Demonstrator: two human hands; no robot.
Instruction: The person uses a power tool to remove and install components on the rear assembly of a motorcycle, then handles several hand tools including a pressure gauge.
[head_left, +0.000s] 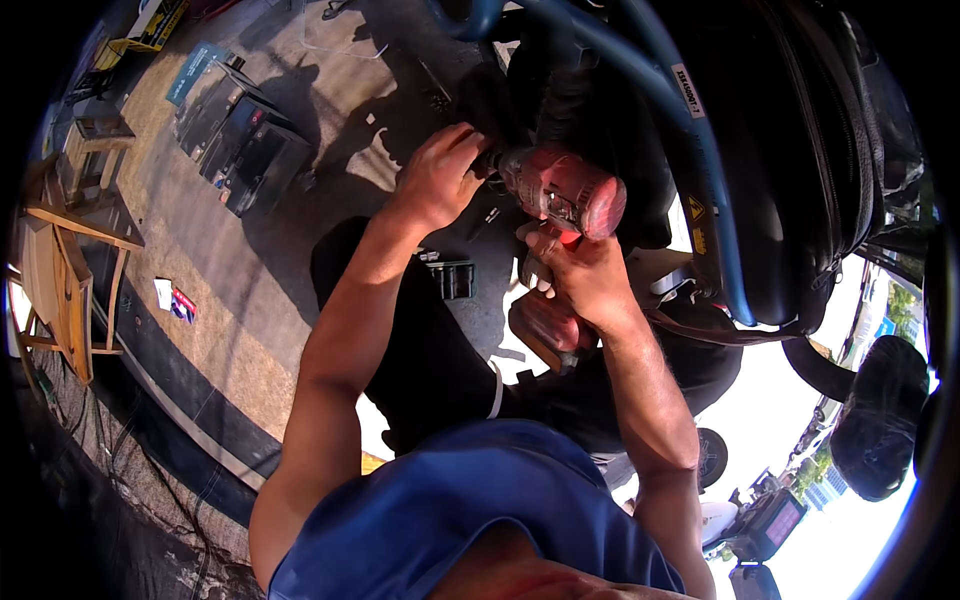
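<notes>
A red, worn cordless drill [560, 190] is in my right hand [583, 277], whose fingers are wrapped round its grip. The drill's red base [548, 325] shows below that hand, and its nose points left. At the nose, my left hand [443, 180] is closed in a pinch. What its fingertips hold is hidden in the dark there. Close beyond the drill are the dark lower parts of a vehicle with a blue tube frame [712, 180]. On the floor between my arms lies a small dark case [453, 278] with compartments.
Large black batteries [245, 140] stand on the floor at the far left. Wooden stools [75, 270] are at the left edge, with small printed cards [178, 300] on the floor near them. A black padded seat [800, 150] overhangs the right side.
</notes>
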